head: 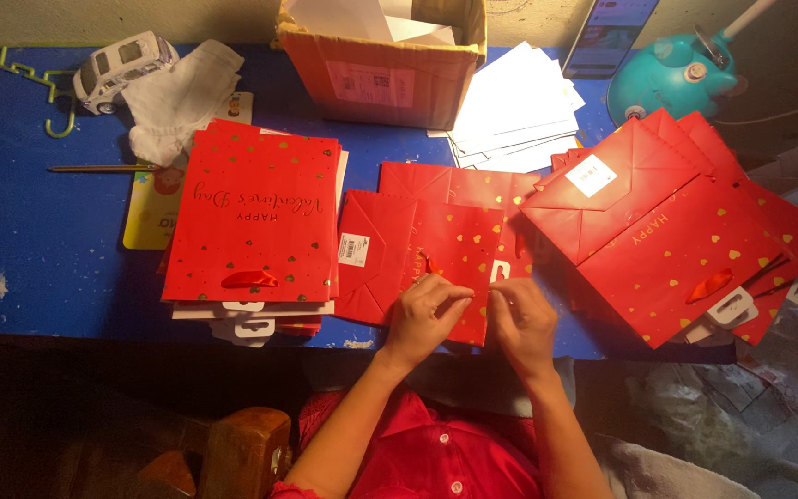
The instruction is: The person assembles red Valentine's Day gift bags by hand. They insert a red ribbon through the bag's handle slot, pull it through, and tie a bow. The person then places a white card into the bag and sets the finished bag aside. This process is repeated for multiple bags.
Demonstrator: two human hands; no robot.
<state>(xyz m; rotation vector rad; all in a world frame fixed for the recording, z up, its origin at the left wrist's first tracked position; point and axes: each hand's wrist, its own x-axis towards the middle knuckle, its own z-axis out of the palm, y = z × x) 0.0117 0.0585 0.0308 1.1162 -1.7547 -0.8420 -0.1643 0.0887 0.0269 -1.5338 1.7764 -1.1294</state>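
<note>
A folded red paper gift bag (422, 248) with gold hearts lies flat at the table's near edge, in front of me. My left hand (425, 316) pinches its lower edge near the red ribbon handle. My right hand (521, 319) pinches the same edge right beside it, fingertips almost touching. A neat stack of the same red bags (253, 222) lies to the left. A looser, fanned pile of red bags (676, 231) lies to the right.
On the blue table (30, 249) stand a cardboard box (385, 65) with white sheets, a spread of white sheets (519, 111), a white toy car (122, 66), a white cloth (182, 97), a pencil (99, 168), a teal lamp base (671, 79) and a phone (607, 32).
</note>
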